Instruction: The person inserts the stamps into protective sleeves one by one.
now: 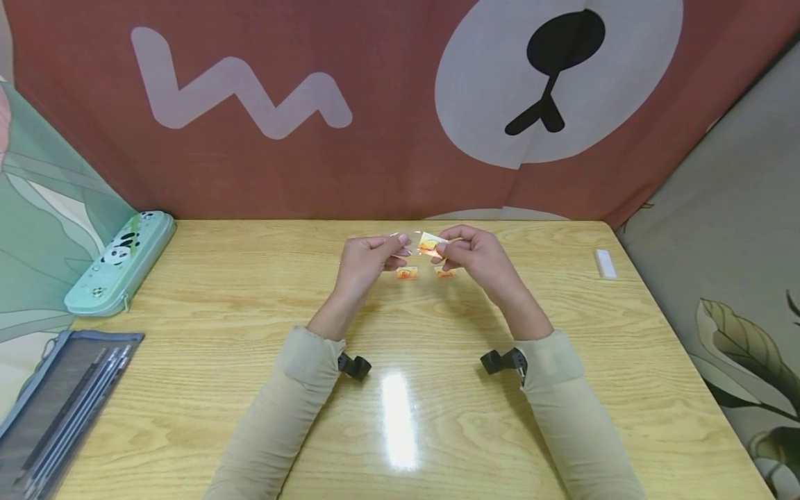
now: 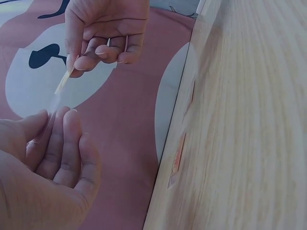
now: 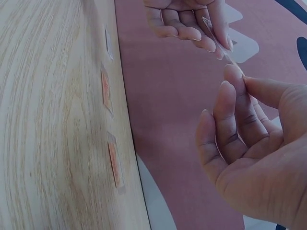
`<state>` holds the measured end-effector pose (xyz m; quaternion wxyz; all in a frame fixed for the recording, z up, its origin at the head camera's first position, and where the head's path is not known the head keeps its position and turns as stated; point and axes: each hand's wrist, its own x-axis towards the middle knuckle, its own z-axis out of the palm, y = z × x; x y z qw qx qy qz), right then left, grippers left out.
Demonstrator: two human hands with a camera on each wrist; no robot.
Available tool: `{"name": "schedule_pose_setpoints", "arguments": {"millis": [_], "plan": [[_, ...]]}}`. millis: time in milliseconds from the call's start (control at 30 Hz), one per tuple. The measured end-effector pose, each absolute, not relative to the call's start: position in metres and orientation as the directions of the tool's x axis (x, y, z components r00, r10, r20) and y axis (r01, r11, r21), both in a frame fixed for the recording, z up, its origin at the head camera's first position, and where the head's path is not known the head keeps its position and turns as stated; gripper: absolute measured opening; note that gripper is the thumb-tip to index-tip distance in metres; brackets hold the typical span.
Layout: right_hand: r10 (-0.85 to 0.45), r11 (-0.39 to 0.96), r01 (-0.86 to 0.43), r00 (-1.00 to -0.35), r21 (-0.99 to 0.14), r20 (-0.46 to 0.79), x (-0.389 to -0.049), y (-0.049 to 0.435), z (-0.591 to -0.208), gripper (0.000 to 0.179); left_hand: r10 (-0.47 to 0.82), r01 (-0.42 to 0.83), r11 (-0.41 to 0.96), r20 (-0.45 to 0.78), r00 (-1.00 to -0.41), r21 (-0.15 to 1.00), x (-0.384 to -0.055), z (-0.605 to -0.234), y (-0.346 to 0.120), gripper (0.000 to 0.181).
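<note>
Over the far part of the table, my left hand (image 1: 370,262) pinches one end of a small clear plastic piece (image 2: 53,104) between thumb and fingers. My right hand (image 1: 480,260) pinches a small yellow-and-orange printed card (image 1: 429,244) at the other end. The card and the clear plastic meet in a line between the hands; whether the card sits inside the plastic I cannot tell. Below them, two small orange printed pieces with clear edges lie on the table, a left one (image 1: 407,273) and a right one (image 1: 446,273), the latter partly covered by the right hand.
At the left stand a mint panda pencil case (image 1: 121,264) and a mesh zip pouch (image 1: 69,403) with several pencils. A white block (image 1: 605,264) lies near the right edge of the wooden table (image 1: 250,292). A reddish printed cloth (image 1: 387,167) hangs behind.
</note>
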<state>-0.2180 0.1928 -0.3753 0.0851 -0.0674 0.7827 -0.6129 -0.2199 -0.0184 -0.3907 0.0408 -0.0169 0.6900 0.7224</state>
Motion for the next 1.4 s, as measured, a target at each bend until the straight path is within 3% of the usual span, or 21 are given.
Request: {"name": "schedule_pose_setpoints", "arguments": {"millis": [967,1400], "plan": [[-0.209,0.243,-0.003,-0.977,-0.970,-0.049,-0.2184,0.1943,-0.3760,0.023,0.026,-0.105,-0.007,-0.104,-0.994,0.994,-0.2185,-0.3891,-0.0188,0.030],[-0.186,0.217,-0.003,-0.982,-0.976,-0.039,-0.2182,0.1954,-0.3771,0.025,0.087,-0.084,0.005,-0.084,-0.993,0.996,-0.2177,-0.3894,-0.0160,0.023]]}}
